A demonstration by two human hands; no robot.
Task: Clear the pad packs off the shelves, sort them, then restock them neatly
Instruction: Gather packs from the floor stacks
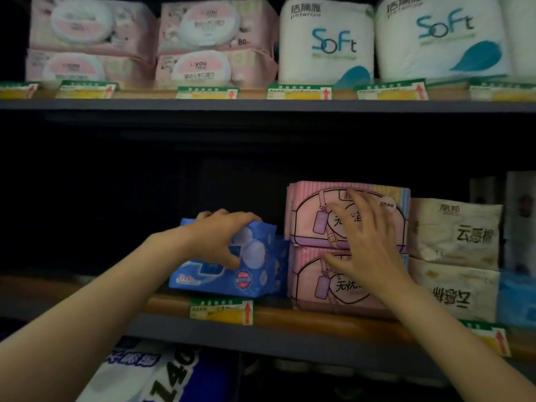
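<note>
so the left hand (223,236) is clamped over the top of a blue pad pack (232,268), fingers curled over its far edge and thumb down on the front face, and the pack is sitting tilted on the middle shelf (290,314) with its right end touching the pink stack. the right hand (368,253) has its fingers spread apart and flat against the fronts of the two pink pad packs (345,245), stacked one on the other, not gripping anything, just pressing or steadying. right of those are two cream pad packs (455,256) stacked the same way, and the lower one looks upside down going by the print. left of the blue pack the shelf is just dark. what could go wrong imo: the blue pack is soft and held by one hand only, so if it gets shoved toward the pink stack it could nudge the top pink pack askew or push it back, since nothing but that flat palm holds it. also the blue pack sits near the front lip, so a loose grip could let it slide off the edge. wipes (214,42) and tissue rolls (324,42) up top aren't involved
</note>
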